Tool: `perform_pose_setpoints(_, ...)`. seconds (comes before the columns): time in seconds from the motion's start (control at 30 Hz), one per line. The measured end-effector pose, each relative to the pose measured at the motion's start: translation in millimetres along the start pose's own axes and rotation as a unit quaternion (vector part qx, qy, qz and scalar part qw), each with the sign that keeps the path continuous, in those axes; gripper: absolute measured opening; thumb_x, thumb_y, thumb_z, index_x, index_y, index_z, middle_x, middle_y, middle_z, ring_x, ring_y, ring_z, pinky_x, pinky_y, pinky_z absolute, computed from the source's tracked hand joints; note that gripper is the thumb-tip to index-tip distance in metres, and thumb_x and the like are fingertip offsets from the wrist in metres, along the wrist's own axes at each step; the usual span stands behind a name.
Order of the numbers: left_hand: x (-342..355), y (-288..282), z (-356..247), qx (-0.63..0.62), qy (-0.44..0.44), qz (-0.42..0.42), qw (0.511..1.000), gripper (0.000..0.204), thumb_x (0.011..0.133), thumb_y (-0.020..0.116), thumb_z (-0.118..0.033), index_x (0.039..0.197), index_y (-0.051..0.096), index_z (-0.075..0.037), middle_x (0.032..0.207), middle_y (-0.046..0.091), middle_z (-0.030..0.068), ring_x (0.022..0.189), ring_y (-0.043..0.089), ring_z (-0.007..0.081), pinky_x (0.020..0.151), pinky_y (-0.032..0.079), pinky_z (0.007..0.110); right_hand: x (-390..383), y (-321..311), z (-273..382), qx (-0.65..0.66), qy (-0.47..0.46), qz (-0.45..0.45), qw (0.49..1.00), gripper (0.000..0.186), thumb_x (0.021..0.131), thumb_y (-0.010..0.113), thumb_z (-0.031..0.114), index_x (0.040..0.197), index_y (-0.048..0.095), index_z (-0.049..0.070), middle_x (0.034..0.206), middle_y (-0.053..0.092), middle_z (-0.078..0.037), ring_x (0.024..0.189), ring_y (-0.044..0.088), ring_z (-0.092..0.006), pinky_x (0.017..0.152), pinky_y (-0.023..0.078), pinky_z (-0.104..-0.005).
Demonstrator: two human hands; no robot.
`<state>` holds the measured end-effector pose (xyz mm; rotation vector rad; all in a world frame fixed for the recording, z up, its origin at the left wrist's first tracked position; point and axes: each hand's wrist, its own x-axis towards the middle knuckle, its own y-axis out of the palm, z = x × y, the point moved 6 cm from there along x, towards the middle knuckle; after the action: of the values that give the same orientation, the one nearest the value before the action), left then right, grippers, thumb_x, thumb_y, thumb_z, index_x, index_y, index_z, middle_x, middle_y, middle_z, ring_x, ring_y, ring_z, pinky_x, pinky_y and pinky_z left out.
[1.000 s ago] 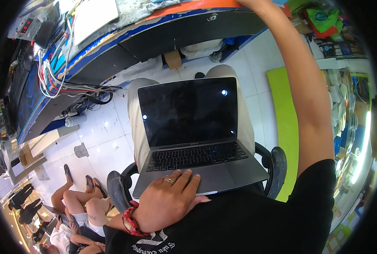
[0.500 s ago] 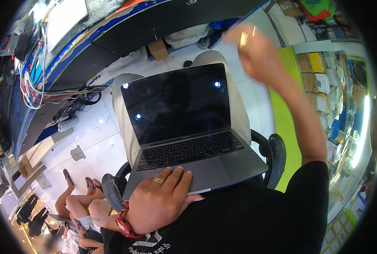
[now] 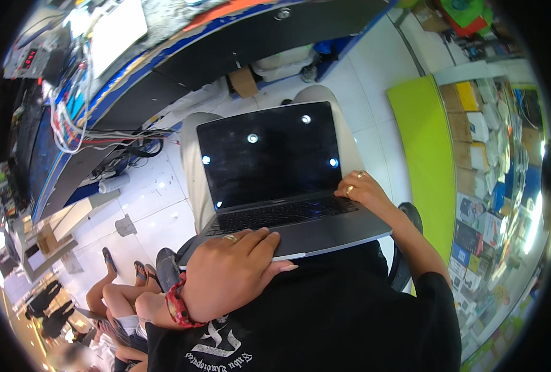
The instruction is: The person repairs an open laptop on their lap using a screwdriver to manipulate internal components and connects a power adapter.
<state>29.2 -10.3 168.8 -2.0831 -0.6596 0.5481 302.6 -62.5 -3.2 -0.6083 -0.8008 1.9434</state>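
A grey laptop [image 3: 343, 234] rests on my lap, its lid raised. The dark screen [image 3: 269, 167] shows only reflected lights and smudges. My left hand [image 3: 229, 266] lies on the front left of the palm rest, fingers flat over the trackpad area and thumb along the front edge; it wears a ring and a red wristband. At the upper right corner of the keyboard [image 3: 269, 215], close to the hinge, my right hand [image 3: 365, 192] touches with a fingertip. Its other fingers are partly bent, two carry gold rings, and nothing is held.
A workbench [image 3: 182, 56] with cables and tools runs along the far left. Loose wires [image 3: 126, 139] hang below it. A lime-green bench [image 3: 421, 155] and a glass case of boxes [image 3: 473, 149] stand at right. Seated people's legs [image 3: 117, 297] show at lower left.
My right hand has come down from the raised position at upper right to the keyboard's right corner. The left hand stays on the palm rest. The view has shifted slightly.
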Motion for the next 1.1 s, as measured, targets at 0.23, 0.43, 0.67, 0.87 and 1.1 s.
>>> perform_pose_setpoints(0.23, -0.1, 0.0, 1.6, -0.008, -0.018, 0.005, 1.000, 0.041, 0.099, 0.079, -0.044, 0.114, 0.079, -0.006, 0.105, 0.082, 0.0085, 0.082, 0.080, 0.0266, 0.069, 0.061, 0.037, 2.1, -0.6, -4.8, 0.012, -0.015, -0.027, 0.999, 0.016, 0.087, 0.073, 0.008, 0.101, 0.081, 0.008, 0.102, 0.075, -0.005, 0.101, 0.069, -0.0268, 0.093, 0.051, -0.0407)
perform_pose_setpoints(0.43, -7.7, -0.6, 11.6, 0.019, -0.020, -0.035, 0.999, 0.045, 0.104, 0.069, -0.052, 0.085, 0.069, -0.011, 0.079, 0.071, 0.0051, 0.068, 0.074, 0.0255, 0.062, 0.057, 0.038, 8.3, -0.7, -1.0, -0.013, -0.023, -0.005, 1.000, 0.018, 0.084, 0.073, 0.020, 0.097, 0.068, 0.008, 0.094, 0.067, -0.013, 0.096, 0.067, -0.0365, 0.087, 0.052, -0.0475)
perform_pose_setpoints(0.67, -1.2, 4.3, 25.1, -0.029, -0.022, -0.063, 0.997, 0.054, 0.108, 0.061, -0.052, 0.085, 0.076, -0.006, 0.072, 0.073, 0.0104, 0.070, 0.076, 0.0337, 0.064, 0.058, 0.045, 6.8, 7.9, -4.4, 0.014, 0.013, -0.040, 0.999, 0.022, 0.086, 0.082, 0.002, 0.092, 0.061, 0.002, 0.091, 0.064, -0.018, 0.086, 0.064, -0.0417, 0.076, 0.051, -0.0489)
perform_pose_setpoints(0.87, -4.0, 13.1, 22.7, -0.005, -0.039, -0.120, 0.992, 0.056, 0.105, 0.065, -0.054, 0.079, 0.080, -0.007, 0.068, 0.073, 0.0097, 0.072, 0.077, 0.0328, 0.064, 0.058, 0.044, 0.2, 23.0, -37.3, 0.045, 0.030, -0.047, 0.997, 0.020, 0.089, 0.082, 0.004, 0.097, 0.063, 0.001, 0.094, 0.065, -0.019, 0.090, 0.063, -0.0418, 0.080, 0.050, -0.0501)
perform_pose_setpoints(1.1, -2.8, 9.2, 28.2, -0.035, -0.104, -0.105, 0.988, 0.055, 0.100, 0.068, -0.059, 0.082, 0.085, -0.010, 0.076, 0.078, 0.0076, 0.078, 0.078, 0.0303, 0.064, 0.058, 0.043, 8.8, 45.6, -81.1, 0.014, 0.035, -0.021, 0.999, 0.036, 0.094, 0.082, 0.012, 0.122, 0.066, -0.004, 0.114, 0.070, -0.018, 0.108, 0.069, -0.0372, 0.093, 0.055, -0.0489)
